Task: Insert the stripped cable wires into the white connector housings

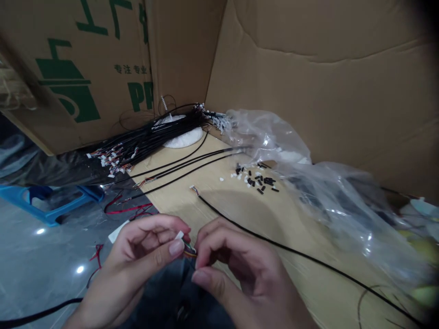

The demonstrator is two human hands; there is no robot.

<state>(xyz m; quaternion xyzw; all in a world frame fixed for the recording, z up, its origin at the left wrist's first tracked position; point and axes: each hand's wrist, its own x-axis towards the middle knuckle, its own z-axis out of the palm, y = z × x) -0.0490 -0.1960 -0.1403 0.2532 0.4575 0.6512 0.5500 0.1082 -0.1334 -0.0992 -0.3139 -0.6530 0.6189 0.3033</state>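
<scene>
Two bare hands meet at the bottom middle of the view, just above the near edge of a pale wooden surface (240, 205). The left hand (147, 246) is curled nearly closed, its thumb and forefinger pinching a small white connector (179, 235). The right hand (236, 269) is also curled in, its fingertips pressed together on a short run of coloured wires (190, 250) that come out of the connector. The two hands almost touch, with the connector and wires between them.

Behind the hands a single black cable (274, 242) lies across the surface, from a small plug end near the middle out toward the lower right corner. Further back sits a scatter of tiny black and white pieces (255, 179). A crumpled clear plastic bag (308, 183) spreads along the right side. At the back left, a thick bundle of black cables (151, 137) with small connector ends rests partly over a white round object (185, 138) – three loose cables (192, 165) lie just in front of it.

Tall cardboard sheets (308, 68) wall in the back, the left one printed in green. To the left, on a grey floor (41, 265), stand a blue plastic stool (51, 201) and some red wires (126, 210).
</scene>
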